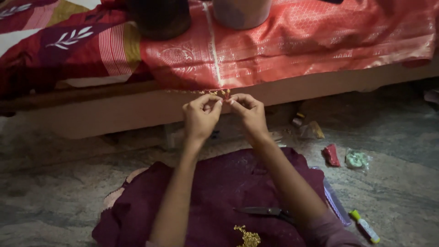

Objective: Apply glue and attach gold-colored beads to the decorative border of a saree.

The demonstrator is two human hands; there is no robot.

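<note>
Both hands, left hand (200,115) and right hand (246,111), pinch the small gold beaded tassel (222,93) hanging at the hem of the shiny red-orange silk cloth (292,41), fingertips nearly touching.

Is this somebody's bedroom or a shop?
Most likely a room at home, perhaps a bedroom. A low bed covered in red patterned cloth stands by a stone floor, where the person sits with scissors on maroon fabric in the lap.
</note>
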